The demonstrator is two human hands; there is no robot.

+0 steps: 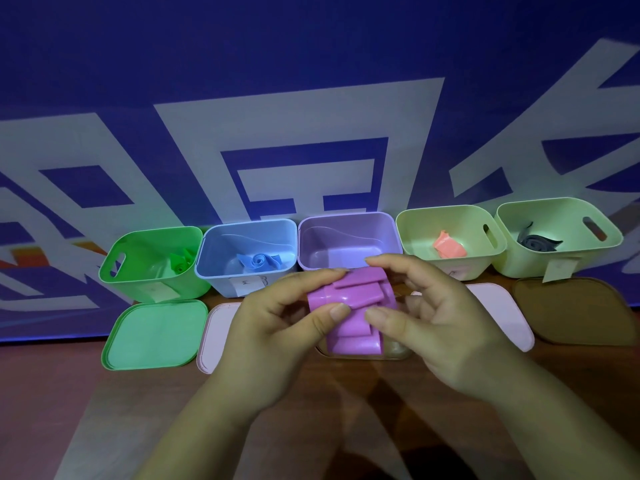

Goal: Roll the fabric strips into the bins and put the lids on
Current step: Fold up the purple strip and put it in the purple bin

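1. Head view: the left hand and right hand meet mid-frame. Each pinches one side of the purple strip between thumb and fingers (a loose, folded bundle held above the table).
2. The purple bin stands at 12 o'clock from the strip, just past the fingertips.
3. Toward 10 o'clock, the green bin and blue bin each hold a strip. Toward 2 o'clock stand two pale green bins.
4. At 9 o'clock the green lid lies flat.

L hand + R hand both pinching, fingers curled
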